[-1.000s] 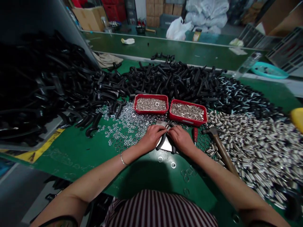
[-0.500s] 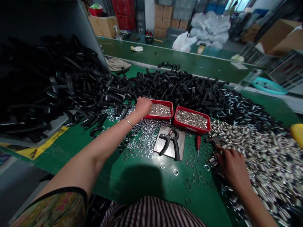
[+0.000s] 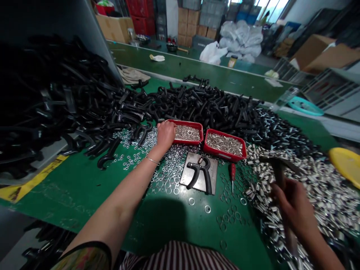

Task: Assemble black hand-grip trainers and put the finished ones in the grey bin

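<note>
With the right hand (image 3: 292,210) gripping what looks, through blur, like a hammer (image 3: 277,168) at lower right, and the left hand (image 3: 165,134) curled with fingers dipped in the left red tray (image 3: 198,127), a careless swing could scatter the loose metal sleeves (image 3: 315,187) across the worktop (image 3: 84,187).

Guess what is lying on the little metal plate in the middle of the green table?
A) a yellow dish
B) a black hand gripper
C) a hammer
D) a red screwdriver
B: the black hand gripper lies on the metal plate, and the red screwdriver lies beside it on the green table.

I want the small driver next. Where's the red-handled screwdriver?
The red-handled screwdriver lies on the green table, just right of the metal plate, below the right red tray.
</note>
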The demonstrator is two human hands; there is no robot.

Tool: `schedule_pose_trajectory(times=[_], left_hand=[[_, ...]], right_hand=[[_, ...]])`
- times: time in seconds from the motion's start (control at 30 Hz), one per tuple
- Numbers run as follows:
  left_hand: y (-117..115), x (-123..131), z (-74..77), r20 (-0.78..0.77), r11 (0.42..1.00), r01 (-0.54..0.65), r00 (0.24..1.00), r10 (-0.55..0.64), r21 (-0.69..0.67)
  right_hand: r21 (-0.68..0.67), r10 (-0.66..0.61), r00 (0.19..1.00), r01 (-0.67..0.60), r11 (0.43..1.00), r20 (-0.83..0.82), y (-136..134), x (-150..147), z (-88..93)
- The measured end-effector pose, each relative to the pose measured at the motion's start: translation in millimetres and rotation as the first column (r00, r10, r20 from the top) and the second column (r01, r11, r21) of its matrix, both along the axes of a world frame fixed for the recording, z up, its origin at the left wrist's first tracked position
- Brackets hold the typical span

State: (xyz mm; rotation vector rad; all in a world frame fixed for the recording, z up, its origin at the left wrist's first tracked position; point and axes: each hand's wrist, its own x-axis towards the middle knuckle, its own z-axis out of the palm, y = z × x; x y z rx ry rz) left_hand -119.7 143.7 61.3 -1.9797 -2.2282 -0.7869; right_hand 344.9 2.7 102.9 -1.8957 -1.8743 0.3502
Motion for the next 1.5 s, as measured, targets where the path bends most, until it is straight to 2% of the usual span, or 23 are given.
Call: schedule_pose_trajectory(times=[0.07, 0.13, 0.2, 0.27, 0.33, 0.4, 0.47, 0.53, 0.67, 0.77, 0.83, 0.87, 0.93, 1.0, 1.07, 1.13, 1.3, 1.5], left_hand=[[-9.2, 10.1, 5.0, 0.117, 0.998, -0.036, 0.993, 0.029, 0.058], [-27.0, 27.9, 10.7, 0.28, 0.987, -0.045, 0.96, 0.0, 0.156], [-49.4, 50.0, 14.5, 0.422, 0.976, 0.026, 0.899, -0.118, 0.217], [-68.8, 69.9, 15.6, 0.531, 0.97, 0.16, 0.814, -0.234, 0.182], [-79.4, 82.3, 15.0, 0.625, 0.959, 0.261, 0.733, -0.269, 0.106], [-81.3, 85.8, 14.1, 0.679, 0.953, 0.297, 0.688, -0.256, 0.058], [-79.0, 83.8, 14.0, 0.668, 0.951, 0.305, 0.699, -0.257, 0.047], [-77.1, 80.2, 14.3, 0.6, 0.946, 0.323, 0.748, -0.283, 0.043], [-80.2, 75.8, 14.5, 0.441, 0.937, 0.349, 0.841, -0.313, 0.001], [-83.4, 76.2, 13.0, 0.392, 0.933, 0.351, 0.872, -0.294, -0.081], [-82.8, 79.1, 11.4, 0.377, 0.922, 0.371, 0.874, -0.306, -0.113], [-81.4, 81.6, 10.6, 0.371, 0.918, 0.382, 0.872, -0.318, -0.11], [-76.5, 88.6, 8.7, 0.362, 0.913, 0.399, 0.865, -0.346, -0.081], [-70.1, 97.6, 5.9, 0.367, 0.909, 0.413, 0.856, -0.365, -0.058], [-63.9, 106.4, 1.4, 0.379, 0.9, 0.431, 0.844, -0.378, -0.062], [-59.4, 112.9, -4.5, 0.396, 0.893, 0.444, 0.835, -0.383, -0.074], [-54.3, 115.7, -14.3, 0.494, 0.881, 0.461, 0.794, -0.356, -0.107], [-53.5, 114.4, -12.4, 0.53, 0.873, 0.469, 0.779, -0.336, -0.136]], right_hand=[[-0.17, 0.051, 0.985, -0.079, 0.982, -0.164, -11.9, -28.7, 7.1], [-0.242, 0.195, 0.961, -0.241, 0.94, -0.197, -19.1, -61.7, 8.9], [-0.238, 0.326, 0.926, -0.365, 0.9, -0.188, -20.0, -91.5, 7.4], [-0.189, 0.375, 0.911, -0.404, 0.895, -0.171, -15.5, -113.3, 4.5], [-0.13, 0.393, 0.91, -0.409, 0.903, -0.129, -7.3, -126.5, 1.6], [-0.118, 0.445, 0.893, -0.45, 0.885, -0.072, 1.7, -133.5, 0.6], [-0.177, 0.525, 0.85, -0.525, 0.833, -0.051, 8.0, -136.9, 2.6], [-0.197, 0.562, 0.823, -0.567, 0.8, -0.089, 9.4, -138.8, 6.5], [-0.086, 0.495, 0.858, -0.508, 0.857, -0.136, 4.4, -138.2, 4.9], [-0.189, 0.42, 0.89, -0.449, 0.873, -0.177, 4.0, -129.8, -8.2], [-0.314, 0.302, 0.886, -0.416, 0.853, -0.351, 3.7, -121.6, -16.9], [-0.371, 0.21, 0.861, -0.403, 0.836, -0.463, 2.4, -117.9, -20.4], [-0.436, 0.004, 0.756, -0.382, 0.815, -0.654, -3.6, -112.8, -26.1], [-0.427, -0.142, 0.616, -0.344, 0.836, -0.775, -12.9, -111.3, -31.4], [-0.378, -0.202, 0.494, -0.288, 0.88, -0.846, -22.5, -112.2, -37.0], [-0.354, -0.233, 0.423, -0.236, 0.905, -0.876, -29.8, -113.1, -42.1], [-0.355, -0.276, 0.349, -0.189, 0.916, -0.896, -34.6, -110.9, -47.1], [-0.337, -0.252, 0.359, -0.195, 0.921, -0.898, -30.2, -112.9, -48.7]])
